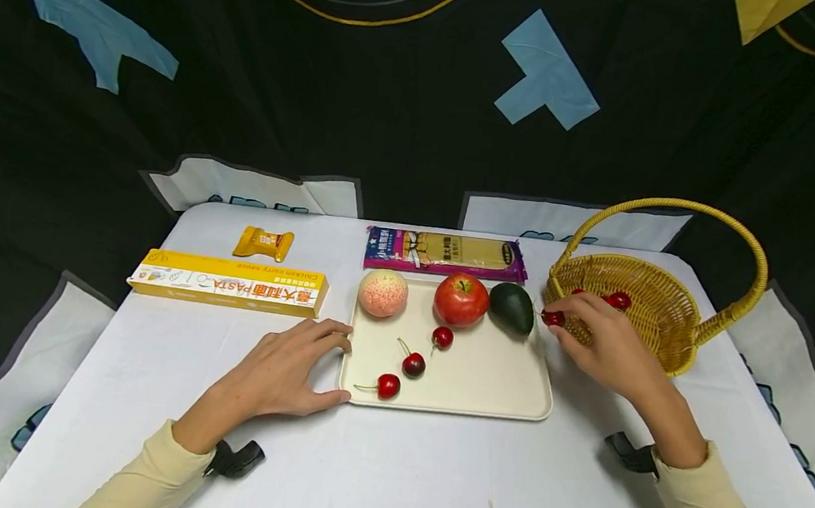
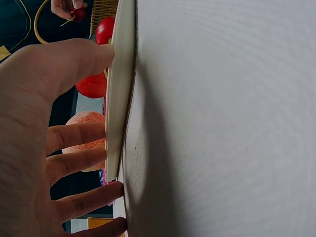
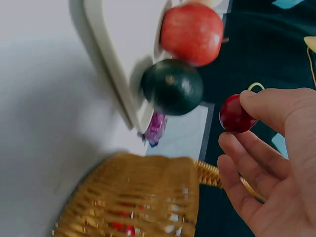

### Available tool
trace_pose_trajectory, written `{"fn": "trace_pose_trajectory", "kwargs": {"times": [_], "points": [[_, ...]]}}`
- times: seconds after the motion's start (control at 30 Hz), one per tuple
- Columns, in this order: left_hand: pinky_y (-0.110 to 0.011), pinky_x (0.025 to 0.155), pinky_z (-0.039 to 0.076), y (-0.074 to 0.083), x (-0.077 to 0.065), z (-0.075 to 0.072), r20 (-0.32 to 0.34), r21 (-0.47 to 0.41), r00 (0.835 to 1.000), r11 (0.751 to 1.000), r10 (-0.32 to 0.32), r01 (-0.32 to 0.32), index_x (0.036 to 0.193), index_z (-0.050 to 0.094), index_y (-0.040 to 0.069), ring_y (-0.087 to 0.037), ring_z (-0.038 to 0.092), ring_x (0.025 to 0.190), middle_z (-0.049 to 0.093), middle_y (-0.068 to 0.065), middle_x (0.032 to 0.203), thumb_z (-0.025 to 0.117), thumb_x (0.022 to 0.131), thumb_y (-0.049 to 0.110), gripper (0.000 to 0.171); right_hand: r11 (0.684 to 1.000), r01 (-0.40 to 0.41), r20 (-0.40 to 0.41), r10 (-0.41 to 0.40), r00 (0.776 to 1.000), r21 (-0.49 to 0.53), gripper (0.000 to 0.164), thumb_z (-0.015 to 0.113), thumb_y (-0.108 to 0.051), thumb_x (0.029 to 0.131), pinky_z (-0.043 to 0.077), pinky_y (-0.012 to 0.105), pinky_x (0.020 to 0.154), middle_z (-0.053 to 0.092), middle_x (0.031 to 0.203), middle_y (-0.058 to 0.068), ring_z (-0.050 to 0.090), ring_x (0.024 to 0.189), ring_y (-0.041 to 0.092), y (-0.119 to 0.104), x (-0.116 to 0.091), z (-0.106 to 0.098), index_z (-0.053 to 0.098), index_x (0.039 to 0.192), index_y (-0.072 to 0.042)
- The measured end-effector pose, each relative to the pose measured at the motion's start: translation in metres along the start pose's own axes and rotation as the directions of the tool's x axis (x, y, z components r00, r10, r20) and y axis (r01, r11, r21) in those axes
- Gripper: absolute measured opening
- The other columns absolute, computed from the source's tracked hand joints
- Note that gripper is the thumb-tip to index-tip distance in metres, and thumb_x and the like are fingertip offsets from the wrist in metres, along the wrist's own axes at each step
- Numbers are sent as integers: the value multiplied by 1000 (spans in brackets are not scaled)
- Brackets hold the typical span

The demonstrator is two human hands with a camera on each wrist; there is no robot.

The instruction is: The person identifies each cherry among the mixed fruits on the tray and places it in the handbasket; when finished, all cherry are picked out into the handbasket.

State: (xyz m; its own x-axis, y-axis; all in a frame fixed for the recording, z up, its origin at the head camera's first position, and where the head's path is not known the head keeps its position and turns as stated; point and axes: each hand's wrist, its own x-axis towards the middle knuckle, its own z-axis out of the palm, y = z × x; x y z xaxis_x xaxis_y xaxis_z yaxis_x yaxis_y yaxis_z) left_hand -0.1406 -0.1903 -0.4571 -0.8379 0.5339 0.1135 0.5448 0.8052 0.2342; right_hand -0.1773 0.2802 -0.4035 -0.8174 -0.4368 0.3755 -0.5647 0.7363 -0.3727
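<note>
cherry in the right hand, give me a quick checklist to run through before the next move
1. Right hand pinches the cherry: ok.
2. Left hand touches the edge of the cream tray: ok.
3. Wicker basket upright: ok.
4. Cherry set down: not ok, it is held clear of the tray.
5. Exact number of cherries inside the basket: cannot tell, the hand hides part of the interior.

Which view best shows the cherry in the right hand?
Right wrist: the cherry appears largest there, pinched in the right hand. Head shows it small, partly covered by the hand; left wrist shows it small too, near the top edge.
</note>
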Motion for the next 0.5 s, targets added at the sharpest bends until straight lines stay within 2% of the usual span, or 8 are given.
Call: {"fn": "trace_pose_trajectory", "kwargs": {"times": [0.2, 0.4, 0.5], "points": [[-49, 75, 57, 0, 0, 0, 3, 2, 1000, 1000, -7, 7, 126, 69, 29, -23, 63, 127, 58, 6, 153, 81, 84, 65, 57, 998, -68, -8, 68, 998, -16, 32, 84, -3, 92, 60, 53, 81, 72, 114, 10, 67, 96, 30, 13, 1, -13, 74, 121, -10], [-51, 75, 57, 1, -1, -1, -2, -5, 1000, 1000, -4, 4, 125, 69, 28, -23, 62, 128, 58, 6, 153, 82, 83, 65, 57, 994, -102, -31, 101, 994, -32, 31, 83, -2, 92, 60, 55, 83, 73, 112, 10, 70, 98, 27, 28, 0, -18, 74, 121, -8], [-52, 75, 57, 1, -1, -1, -7, -8, 1000, 1000, -1, 1, 125, 69, 28, -23, 62, 127, 59, 6, 152, 82, 83, 64, 57, 994, -109, -38, 108, 993, -31, 30, 83, -3, 92, 60, 56, 84, 74, 112, 12, 71, 98, 30, 35, -3, -18, 74, 120, -5]]}}
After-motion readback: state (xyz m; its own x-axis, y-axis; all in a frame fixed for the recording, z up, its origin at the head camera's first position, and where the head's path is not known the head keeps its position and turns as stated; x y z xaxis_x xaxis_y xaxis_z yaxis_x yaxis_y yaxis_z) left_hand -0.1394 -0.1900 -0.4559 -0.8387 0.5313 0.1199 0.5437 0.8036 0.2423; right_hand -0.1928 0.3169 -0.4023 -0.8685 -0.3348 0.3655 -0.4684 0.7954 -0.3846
